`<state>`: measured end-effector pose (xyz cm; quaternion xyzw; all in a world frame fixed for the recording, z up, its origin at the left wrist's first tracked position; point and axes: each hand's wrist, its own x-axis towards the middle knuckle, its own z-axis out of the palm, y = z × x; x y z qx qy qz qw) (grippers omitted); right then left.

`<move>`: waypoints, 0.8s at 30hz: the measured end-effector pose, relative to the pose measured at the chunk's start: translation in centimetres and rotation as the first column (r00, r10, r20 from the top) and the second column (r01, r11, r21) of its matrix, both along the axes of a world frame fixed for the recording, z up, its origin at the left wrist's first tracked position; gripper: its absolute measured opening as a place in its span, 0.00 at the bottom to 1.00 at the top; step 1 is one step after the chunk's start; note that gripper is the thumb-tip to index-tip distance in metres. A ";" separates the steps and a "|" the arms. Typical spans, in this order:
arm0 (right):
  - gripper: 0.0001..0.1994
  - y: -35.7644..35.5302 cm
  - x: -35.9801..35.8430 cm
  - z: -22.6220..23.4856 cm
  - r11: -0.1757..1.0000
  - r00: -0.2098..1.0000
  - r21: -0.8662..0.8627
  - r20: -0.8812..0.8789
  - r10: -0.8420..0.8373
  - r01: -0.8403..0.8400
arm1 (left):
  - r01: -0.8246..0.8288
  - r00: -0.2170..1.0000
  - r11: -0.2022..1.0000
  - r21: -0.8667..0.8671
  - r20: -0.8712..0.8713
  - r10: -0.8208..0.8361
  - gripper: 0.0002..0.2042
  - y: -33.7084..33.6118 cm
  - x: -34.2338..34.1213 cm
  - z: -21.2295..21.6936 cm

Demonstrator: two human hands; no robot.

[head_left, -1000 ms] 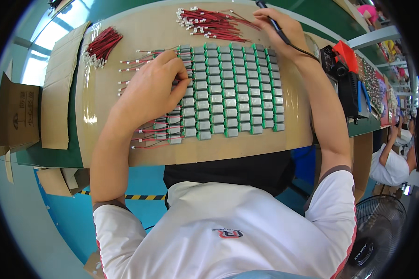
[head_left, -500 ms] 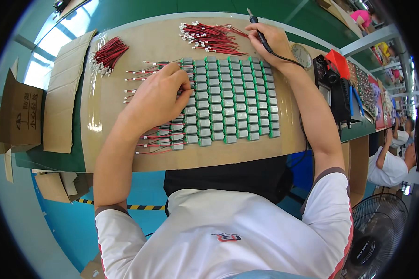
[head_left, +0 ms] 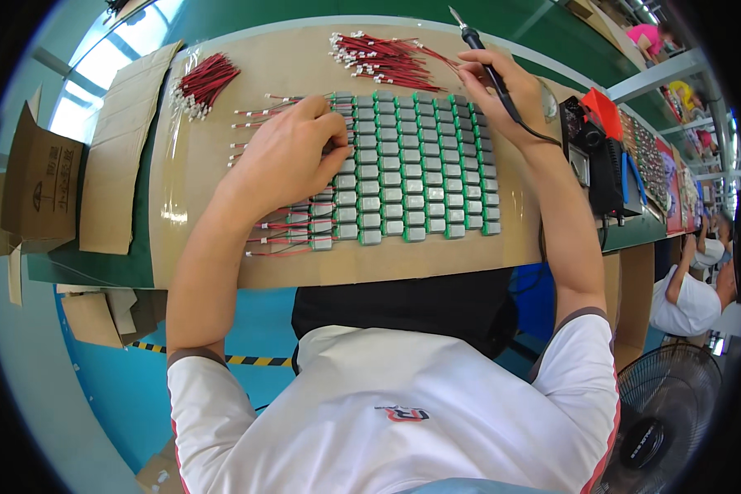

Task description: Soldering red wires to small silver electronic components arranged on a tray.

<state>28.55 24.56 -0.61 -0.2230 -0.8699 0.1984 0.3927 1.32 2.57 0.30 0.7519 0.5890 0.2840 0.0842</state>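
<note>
Rows of small grey battery cells with green edges (head_left: 412, 178) lie in a block on the table. Over the block's left edge, my left hand (head_left: 295, 152) is closed, thumb and fingers pinched together; what they hold is hidden beneath them. Thin red and black wires with white connectors (head_left: 276, 240) stick out leftward from the leftmost cells. My right hand (head_left: 514, 90) grips a soldering iron (head_left: 492, 72), its metal tip pointing up and away to the left. The same hand's thumb and fingertips meet red wires at the right end of a loose wire pile (head_left: 391, 64).
Another bundle of red wires (head_left: 208, 84) lies at the far left of the brown table covering (head_left: 191, 173). Flat cardboard (head_left: 123, 156) and an open carton (head_left: 41, 189) stand farther left. Right of my arm are a black soldering station (head_left: 605, 177), a red holder (head_left: 603, 113) and blue-handled pliers (head_left: 632, 177).
My right hand has shifted right, away from the wire pile, with the iron turned steeper and red wires trailing to its fingertips. My left hand stays over the cells. The whole view has shifted slightly.
</note>
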 end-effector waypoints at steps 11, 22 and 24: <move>0.16 -8.8 -1.1 1.3 0.909 0.940 -0.242 -0.058 0.336 -0.340 | -0.009 0.998 0.985 0.173 0.066 -0.003 0.11 -0.3 -1.4 3.1; 0.16 -11.5 -2.1 0.1 0.669 0.884 -0.583 -0.234 0.405 -0.461 | 0.124 0.901 0.951 -0.282 0.434 0.011 0.10 -0.3 1.6 1.9; 0.16 -11.6 -2.1 0.3 0.700 0.895 -0.560 -0.226 0.385 -0.443 | 0.116 0.898 0.940 -0.322 0.437 0.039 0.09 -0.3 1.5 1.9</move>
